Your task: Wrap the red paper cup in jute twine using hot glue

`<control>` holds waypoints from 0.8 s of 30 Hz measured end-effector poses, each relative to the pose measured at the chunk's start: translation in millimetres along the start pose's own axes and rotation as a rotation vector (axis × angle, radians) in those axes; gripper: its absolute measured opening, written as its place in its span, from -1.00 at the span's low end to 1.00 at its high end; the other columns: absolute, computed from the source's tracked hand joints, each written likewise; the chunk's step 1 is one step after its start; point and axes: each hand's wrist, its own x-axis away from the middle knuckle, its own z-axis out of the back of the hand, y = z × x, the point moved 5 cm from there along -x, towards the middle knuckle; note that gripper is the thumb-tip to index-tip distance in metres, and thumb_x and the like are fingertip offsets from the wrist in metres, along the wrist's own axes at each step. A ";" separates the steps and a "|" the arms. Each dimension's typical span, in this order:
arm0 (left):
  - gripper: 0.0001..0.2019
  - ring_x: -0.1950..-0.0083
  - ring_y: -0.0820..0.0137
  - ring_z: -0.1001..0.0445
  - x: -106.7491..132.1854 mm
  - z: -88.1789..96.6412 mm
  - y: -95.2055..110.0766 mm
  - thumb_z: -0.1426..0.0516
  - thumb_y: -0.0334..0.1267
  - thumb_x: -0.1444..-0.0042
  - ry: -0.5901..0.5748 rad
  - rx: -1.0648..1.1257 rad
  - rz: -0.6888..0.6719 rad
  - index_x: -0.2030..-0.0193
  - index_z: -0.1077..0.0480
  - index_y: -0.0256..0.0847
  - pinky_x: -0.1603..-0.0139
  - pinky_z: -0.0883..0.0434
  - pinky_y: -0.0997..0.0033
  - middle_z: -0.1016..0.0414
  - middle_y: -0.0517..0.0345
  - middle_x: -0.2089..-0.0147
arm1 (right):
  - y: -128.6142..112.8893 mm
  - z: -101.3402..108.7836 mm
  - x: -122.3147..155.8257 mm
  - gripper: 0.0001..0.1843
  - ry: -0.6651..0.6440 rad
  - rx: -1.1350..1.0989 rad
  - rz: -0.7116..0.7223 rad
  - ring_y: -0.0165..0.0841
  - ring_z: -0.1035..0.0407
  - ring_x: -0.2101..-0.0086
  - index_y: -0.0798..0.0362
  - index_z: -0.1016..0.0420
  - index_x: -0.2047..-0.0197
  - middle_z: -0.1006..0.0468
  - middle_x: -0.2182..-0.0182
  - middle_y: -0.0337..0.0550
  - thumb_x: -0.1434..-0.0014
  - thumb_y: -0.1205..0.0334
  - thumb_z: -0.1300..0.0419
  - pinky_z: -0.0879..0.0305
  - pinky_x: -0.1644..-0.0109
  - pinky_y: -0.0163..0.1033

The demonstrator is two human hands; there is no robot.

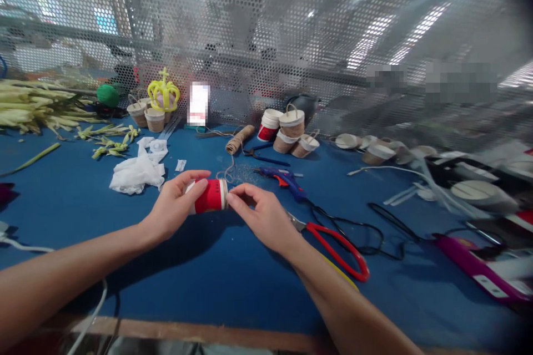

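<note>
My left hand (172, 202) is closed round a red and white paper cup (211, 195) that lies on its side just above the table. Tan twine (224, 193) is wound round the cup's right end. My right hand (260, 212) pinches at that end, with thumb and fingertips on the twine. From the cup a loose strand leads back toward a roll of twine (240, 139). Beyond my right hand lies a blue hot glue gun (283, 178) with an orange trigger. Scissors with red handles (339, 249) are partly hidden under my right wrist.
Twine-wrapped cups with handles (291, 130) stand at the back, near a yellow crown-shaped piece (164, 91) and a lit phone (199, 104). Crumpled white material (139, 169) lies left. A purple power strip (478, 269) and black cord occupy the right. Perforated metal mesh (250, 28) rises behind.
</note>
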 end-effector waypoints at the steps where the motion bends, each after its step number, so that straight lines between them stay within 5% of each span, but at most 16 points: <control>1: -0.63 0.41 0.45 -0.44 0.8 0.0 1.0 -0.12 -0.13 -0.01 -0.007 -0.050 -0.033 0.08 -0.34 -0.32 0.40 -0.38 0.49 -0.50 0.08 0.32 | -1.0 -1.3 0.6 -0.84 0.005 -0.003 0.007 -0.42 -0.33 0.48 0.08 -0.40 0.40 -0.48 0.50 -0.22 -0.11 0.21 -0.06 -0.25 0.37 -0.33; 11: -0.67 0.24 0.37 -0.44 6.0 -1.4 7.5 -0.05 -0.17 -0.09 -0.042 -0.385 -0.255 0.05 -0.34 -0.28 0.24 -0.36 0.43 -0.49 0.02 0.17 | -2.1 -2.8 2.8 -0.90 0.043 0.058 0.035 -0.45 -0.36 0.53 0.09 -0.41 0.43 -0.52 0.54 -0.25 -0.05 0.33 -0.08 -0.27 0.43 -0.38; 19: -0.60 0.46 0.45 -0.41 -0.1 1.0 0.7 -0.11 -0.11 0.01 -0.004 -0.137 -0.014 0.07 -0.34 -0.33 0.43 -0.36 0.46 -0.47 0.09 0.38 | -2.6 -3.4 3.6 -0.89 0.013 0.063 0.050 -0.44 -0.39 0.50 0.09 -0.45 0.39 -0.56 0.50 -0.23 -0.01 0.34 -0.09 -0.29 0.41 -0.37; 24: -0.62 0.48 0.47 -0.38 0.5 0.1 -0.3 -0.12 -0.12 0.02 -0.010 -0.130 -0.017 0.10 -0.36 -0.33 0.45 -0.34 0.49 -0.46 0.13 0.42 | -0.9 -5.3 3.9 -0.93 0.031 0.078 0.037 -0.45 -0.37 0.53 0.07 -0.42 0.43 -0.53 0.55 -0.26 0.01 0.33 -0.11 -0.28 0.44 -0.38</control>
